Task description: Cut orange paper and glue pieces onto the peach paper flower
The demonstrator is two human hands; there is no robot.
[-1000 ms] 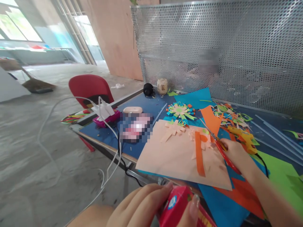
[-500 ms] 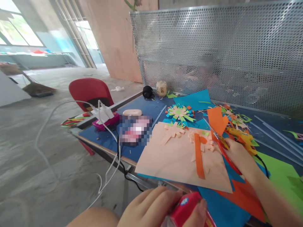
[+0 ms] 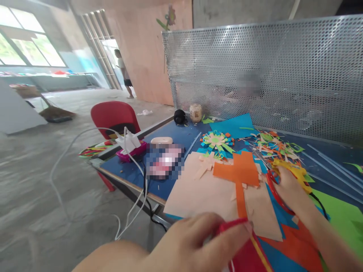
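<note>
My left hand (image 3: 195, 241) is closed around a red packet (image 3: 246, 255) at the table's near edge, low in the view. My right hand (image 3: 287, 185) grips red-handled scissors (image 3: 273, 185) whose blades point away from me toward the paper scraps. An orange paper piece (image 3: 238, 170) lies flat on the peach sheet (image 3: 204, 192), over an orange strip (image 3: 241, 202), just left of the scissors. A paper flower (image 3: 217, 139) of green, peach and blue strips rests behind the sheet.
A perforated metal screen (image 3: 269, 71) walls the table's far side. Scraps (image 3: 272, 141) and blue, green and orange sheets cover the right. A charger with white cables (image 3: 129, 141), a pink case, a jar (image 3: 195, 112) and a red chair (image 3: 115, 115) stand left. A person stands far off.
The orange piece that stood up at the scissors now lies flat on the peach sheet. My left hand turned the red packet and moved up over the table edge. The view shifted upward.
</note>
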